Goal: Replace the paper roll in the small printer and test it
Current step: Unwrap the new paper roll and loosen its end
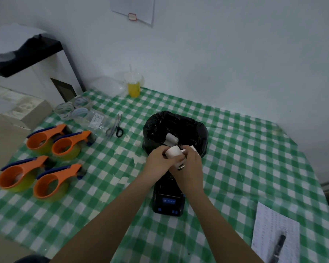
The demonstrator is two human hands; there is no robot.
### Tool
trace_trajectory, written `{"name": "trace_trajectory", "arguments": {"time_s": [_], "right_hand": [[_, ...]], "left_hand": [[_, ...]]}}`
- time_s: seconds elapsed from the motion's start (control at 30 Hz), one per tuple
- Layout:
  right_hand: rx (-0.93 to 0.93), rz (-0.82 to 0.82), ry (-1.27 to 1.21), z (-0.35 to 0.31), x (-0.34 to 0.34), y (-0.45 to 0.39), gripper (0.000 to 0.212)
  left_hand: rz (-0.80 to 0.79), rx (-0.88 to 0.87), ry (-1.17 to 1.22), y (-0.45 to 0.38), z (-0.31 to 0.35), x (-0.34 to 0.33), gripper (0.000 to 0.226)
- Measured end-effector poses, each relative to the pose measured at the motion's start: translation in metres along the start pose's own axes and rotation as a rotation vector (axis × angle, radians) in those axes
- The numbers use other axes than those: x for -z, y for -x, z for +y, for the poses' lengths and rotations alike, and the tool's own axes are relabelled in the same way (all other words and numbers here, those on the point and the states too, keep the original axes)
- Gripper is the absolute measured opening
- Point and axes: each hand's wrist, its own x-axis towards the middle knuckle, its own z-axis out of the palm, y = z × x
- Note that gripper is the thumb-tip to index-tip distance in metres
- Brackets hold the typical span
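A white paper roll (173, 151) is held in the air between both hands, just above the small black printer (168, 201). My left hand (158, 160) grips the roll's left side. My right hand (191, 164) holds its right side, with a small white piece under the fingers. The printer has a blue label and blue buttons on its front; its rear part is hidden under my hands. Behind the hands stands a bin lined with a black bag (176, 128), and another white paper roll (171, 139) lies inside it.
Several orange tape dispensers (51, 158) sit at the left on the green checked tablecloth (245, 158). Scissors (118, 128), clear tape rolls (74, 109) and a yellow drink cup (134, 86) lie farther back. A printed sheet with a pen (275, 242) is at the front right.
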Motion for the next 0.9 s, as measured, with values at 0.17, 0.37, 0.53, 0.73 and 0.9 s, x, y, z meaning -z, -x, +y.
{"name": "trace_trajectory", "arguments": {"time_s": [0.17,0.37,0.53,0.73,0.9], "right_hand": [[0.07,-0.11,-0.118,0.002,0.01,-0.001,0.073],[0.188,-0.41,0.032,0.002,0.037,-0.019,0.067],[0.244,-0.556,0.161,-0.004,0.047,-0.035,0.066],[-0.072,-0.465,-0.086,0.005,0.049,-0.035,0.043],[-0.31,-0.344,-0.196,0.018,0.038,-0.028,0.046]], "left_hand": [[-0.036,0.084,0.217,-0.007,0.0,0.009,0.033],[-0.211,0.078,0.197,-0.012,0.001,0.028,0.034],[-0.383,0.075,0.059,-0.016,0.008,0.035,0.033],[-0.39,0.14,0.184,-0.013,0.006,0.027,0.042],[-0.429,0.016,0.131,-0.004,-0.016,0.018,0.037]]}}
